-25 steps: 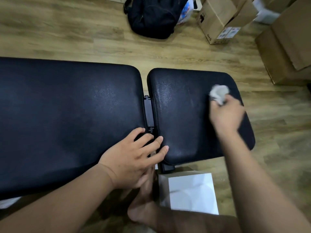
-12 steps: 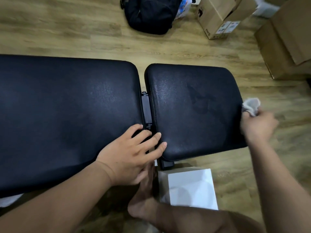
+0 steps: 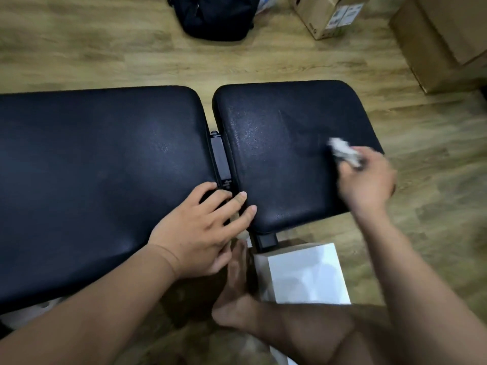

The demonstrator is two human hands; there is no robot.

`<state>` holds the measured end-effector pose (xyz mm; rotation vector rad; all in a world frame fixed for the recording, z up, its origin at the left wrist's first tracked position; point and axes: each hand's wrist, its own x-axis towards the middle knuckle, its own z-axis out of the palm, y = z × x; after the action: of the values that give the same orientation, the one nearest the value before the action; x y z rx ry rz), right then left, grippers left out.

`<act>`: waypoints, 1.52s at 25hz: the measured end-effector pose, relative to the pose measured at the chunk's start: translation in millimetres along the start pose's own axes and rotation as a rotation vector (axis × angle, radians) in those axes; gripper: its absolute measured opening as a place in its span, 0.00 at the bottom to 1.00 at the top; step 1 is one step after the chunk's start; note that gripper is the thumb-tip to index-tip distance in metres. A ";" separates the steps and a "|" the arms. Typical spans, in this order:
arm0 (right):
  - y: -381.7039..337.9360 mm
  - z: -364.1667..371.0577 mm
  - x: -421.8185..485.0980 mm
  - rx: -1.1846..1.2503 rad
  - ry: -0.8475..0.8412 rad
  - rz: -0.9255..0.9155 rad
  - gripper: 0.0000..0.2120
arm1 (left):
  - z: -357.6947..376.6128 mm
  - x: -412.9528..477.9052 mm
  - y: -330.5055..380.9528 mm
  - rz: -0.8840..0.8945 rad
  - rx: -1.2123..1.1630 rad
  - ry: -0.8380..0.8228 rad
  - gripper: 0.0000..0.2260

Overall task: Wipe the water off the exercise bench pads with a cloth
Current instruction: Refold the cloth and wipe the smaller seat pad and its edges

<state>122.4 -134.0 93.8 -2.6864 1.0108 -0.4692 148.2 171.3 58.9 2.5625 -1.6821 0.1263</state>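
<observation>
Two black bench pads lie side by side: a long back pad [image 3: 92, 180] on the left and a shorter seat pad [image 3: 279, 154] on the right, with a black hinge bracket [image 3: 220, 159] in the gap. Fine water droplets glisten on the seat pad's left half. My right hand [image 3: 366, 177] is blurred and grips a crumpled white cloth [image 3: 344, 151] pressed on the seat pad's right side. My left hand [image 3: 203, 233] rests flat with fingers spread across the gap at the pads' near edge.
A white box [image 3: 308, 275] sits on the wooden floor below the seat pad, beside my bare foot [image 3: 237, 293]. A black backpack [image 3: 216, 17] lies beyond the bench. Cardboard boxes [image 3: 442, 40] stand at the top right.
My right hand swept the cloth off the seat pad's right edge, then came back onto the pad's right side. My left hand stayed put. The camera view shifted slightly.
</observation>
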 end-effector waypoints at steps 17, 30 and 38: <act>48.6 -14.8 -36.6 0.031 0.056 -0.011 0.16 | -6.7 2.7 1.7 -0.032 -0.026 -0.010 0.22; -43.7 25.3 -183.8 0.660 0.114 0.415 0.13 | -11.4 4.6 2.7 -0.033 0.020 -0.024 0.26; -78.1 15.9 -199.5 0.670 -0.034 -0.108 0.12 | -12.7 3.5 1.2 -0.024 0.012 -0.072 0.30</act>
<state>33.2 58.8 61.8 -2.1363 0.5599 -0.6441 148.1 169.0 71.9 2.6258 -1.6789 0.0433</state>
